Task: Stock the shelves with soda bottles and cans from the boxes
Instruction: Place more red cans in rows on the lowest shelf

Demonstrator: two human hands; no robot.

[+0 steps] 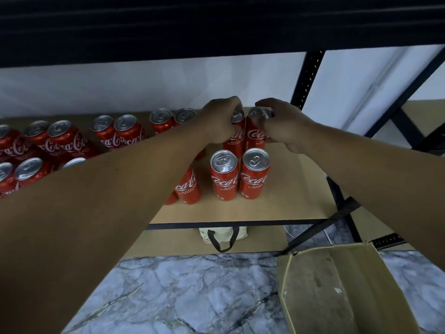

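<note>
Both my arms reach over a wooden shelf (296,189) to its back. My left hand (220,121) grips the top of a red soda can (237,138). My right hand (280,125) grips the top of a second red can (255,136) right beside it. Both cans stand upright, touching each other. In front of them two more slim red cans (224,179) (254,174) stand as a pair. Another can (189,188) shows partly under my left forearm. Several red cans (65,141) fill the shelf's left side.
An open cardboard box (337,285) sits on the marble floor at lower right. A white bag with black handles (222,235) lies on the lower shelf. Black metal uprights (307,78) and a diagonal brace frame the right side. A dark shelf hangs overhead.
</note>
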